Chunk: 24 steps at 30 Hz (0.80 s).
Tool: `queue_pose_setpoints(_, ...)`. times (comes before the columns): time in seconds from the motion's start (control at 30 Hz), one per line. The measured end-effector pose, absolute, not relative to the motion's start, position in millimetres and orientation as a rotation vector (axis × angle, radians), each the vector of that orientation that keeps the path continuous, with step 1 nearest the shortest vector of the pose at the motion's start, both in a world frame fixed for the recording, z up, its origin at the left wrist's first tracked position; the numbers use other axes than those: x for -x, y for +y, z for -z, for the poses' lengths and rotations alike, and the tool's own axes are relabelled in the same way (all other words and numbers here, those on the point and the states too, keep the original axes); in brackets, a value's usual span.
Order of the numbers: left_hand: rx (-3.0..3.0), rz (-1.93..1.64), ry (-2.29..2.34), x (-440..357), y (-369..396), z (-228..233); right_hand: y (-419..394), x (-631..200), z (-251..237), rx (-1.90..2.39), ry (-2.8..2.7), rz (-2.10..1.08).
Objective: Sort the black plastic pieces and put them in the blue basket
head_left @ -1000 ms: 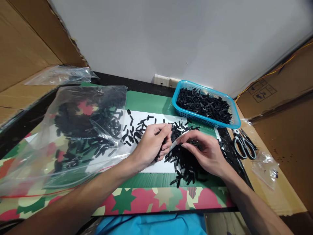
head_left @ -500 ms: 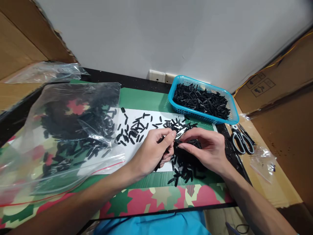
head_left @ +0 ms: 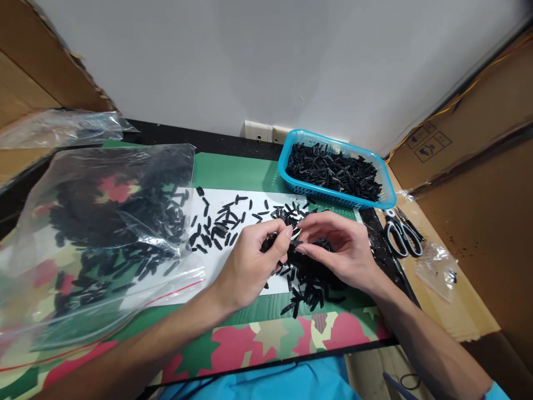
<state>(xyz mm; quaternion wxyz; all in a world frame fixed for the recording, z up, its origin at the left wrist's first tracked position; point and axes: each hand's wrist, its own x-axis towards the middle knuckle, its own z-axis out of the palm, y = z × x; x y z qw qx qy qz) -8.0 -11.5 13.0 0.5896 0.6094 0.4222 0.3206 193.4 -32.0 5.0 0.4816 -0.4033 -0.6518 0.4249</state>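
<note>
My left hand (head_left: 254, 264) is closed around several small, elongated black pieces, whose material I cannot make out. One black piece (head_left: 295, 243) sticks out past its thumb, toward the other hand. My right hand (head_left: 343, 247) meets that piece with its thumb and bent index finger, the fingertips almost touching the left ones. Under both hands lies a dense pile of black pieces (head_left: 310, 297), partly hidden by them. More pieces (head_left: 225, 222) are scattered on a white sheet (head_left: 216, 261) left of the hands.
A blue plastic basket (head_left: 389, 191) full of black pieces stands at the back right. At left lies a large clear zip bag (head_left: 137, 244) with black pieces in it. Scissors (head_left: 402, 236) and a small plastic bag (head_left: 438, 269) rest on cardboard at right, beside a carton (head_left: 478, 183).
The view has shifted slightly, so everything sits a little further left. The black piece between the hands now lies more level, with the right fingertips close on it.
</note>
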Motion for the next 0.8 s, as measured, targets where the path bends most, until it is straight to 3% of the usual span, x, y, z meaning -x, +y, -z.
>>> queue_pose_setpoints(0.8, -1.366, -0.742, 0.934, 7.6, -13.9, -13.4, -33.1, -192.7, -4.4, 0.999, -1.515, -1.015)
